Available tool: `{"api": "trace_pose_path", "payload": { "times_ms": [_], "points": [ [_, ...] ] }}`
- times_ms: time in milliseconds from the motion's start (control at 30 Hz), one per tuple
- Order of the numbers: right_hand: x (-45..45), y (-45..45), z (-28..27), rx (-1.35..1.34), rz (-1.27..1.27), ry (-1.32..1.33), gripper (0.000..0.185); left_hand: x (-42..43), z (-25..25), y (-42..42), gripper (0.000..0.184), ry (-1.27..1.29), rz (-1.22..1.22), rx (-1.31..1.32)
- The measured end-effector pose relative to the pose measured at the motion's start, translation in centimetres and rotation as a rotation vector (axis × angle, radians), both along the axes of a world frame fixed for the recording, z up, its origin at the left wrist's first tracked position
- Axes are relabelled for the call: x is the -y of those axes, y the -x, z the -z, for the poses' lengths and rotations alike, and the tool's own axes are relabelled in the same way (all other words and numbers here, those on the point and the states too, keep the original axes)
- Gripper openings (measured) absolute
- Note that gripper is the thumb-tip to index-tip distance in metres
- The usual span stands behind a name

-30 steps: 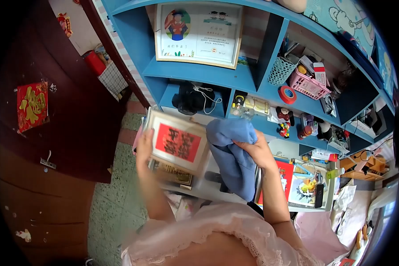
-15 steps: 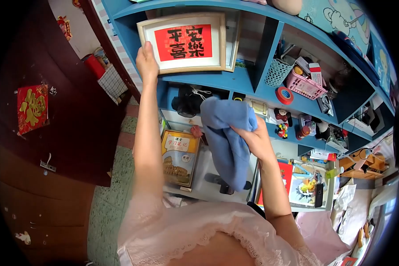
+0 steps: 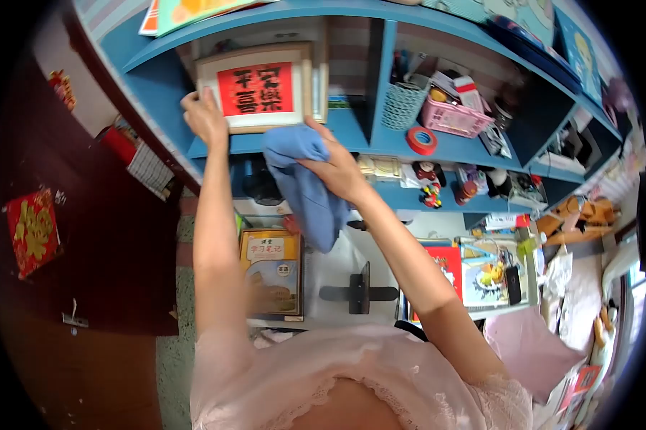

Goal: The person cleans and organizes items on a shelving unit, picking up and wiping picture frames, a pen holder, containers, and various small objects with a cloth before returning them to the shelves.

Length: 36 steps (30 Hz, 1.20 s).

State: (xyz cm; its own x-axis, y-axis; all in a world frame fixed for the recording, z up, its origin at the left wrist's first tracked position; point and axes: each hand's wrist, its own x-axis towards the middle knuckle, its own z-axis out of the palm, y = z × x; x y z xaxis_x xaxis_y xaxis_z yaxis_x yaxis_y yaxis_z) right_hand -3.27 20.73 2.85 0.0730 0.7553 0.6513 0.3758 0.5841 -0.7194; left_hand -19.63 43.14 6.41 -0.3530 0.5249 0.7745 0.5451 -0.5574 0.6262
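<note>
A wooden picture frame (image 3: 207, 69) with a red panel of black characters stands in the upper left compartment of the blue shelf. My left hand (image 3: 208, 120) grips it by the left edge, the thumb on the front. My right hand (image 3: 335, 166) is closed on a blue cloth (image 3: 309, 201), which hangs down in folds. The fingertips of that hand reach up to the frame's lower right corner; I cannot tell if they touch it. Behind this frame, partly hidden, is another frame (image 3: 319, 86).
Right of the divider are a woven pen cup (image 3: 403, 106), a pink basket (image 3: 453, 118) and a roll of red tape (image 3: 422, 140). Below lie books (image 3: 271, 276) and a black stand (image 3: 359, 292) on a white desk (image 3: 334, 315). A dark door (image 3: 115, 236) is at left.
My right hand has carried the blue cloth up and left to the frame's lower right corner. The frame sits deeper in the compartment, my left hand still on its edge. The view has shifted.
</note>
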Motion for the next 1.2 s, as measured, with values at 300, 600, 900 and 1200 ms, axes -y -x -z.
{"api": "trace_pose_path", "payload": {
  "times_ms": [300,600,900,1200],
  "points": [
    [-1.1,0.6,0.6,-0.037,0.013,-0.019,0.037,5.3,2.2,-1.1,0.063,-0.174,-0.114,-0.184],
    [14.8,-4.0,-1.1,-0.42,-0.338,0.499,0.041,21.1,3.7,-11.5,0.032,-0.347,0.332,0.03],
    [25.6,-14.0,-0.8,-0.817,0.173,0.369,0.039,26.5,6.1,-22.8,0.026,-0.021,0.665,-0.33],
    [26.3,-18.1,0.2,-0.861,0.206,0.298,0.042,29.0,6.0,-22.2,0.024,-0.081,0.612,-0.063]
  ]
}}
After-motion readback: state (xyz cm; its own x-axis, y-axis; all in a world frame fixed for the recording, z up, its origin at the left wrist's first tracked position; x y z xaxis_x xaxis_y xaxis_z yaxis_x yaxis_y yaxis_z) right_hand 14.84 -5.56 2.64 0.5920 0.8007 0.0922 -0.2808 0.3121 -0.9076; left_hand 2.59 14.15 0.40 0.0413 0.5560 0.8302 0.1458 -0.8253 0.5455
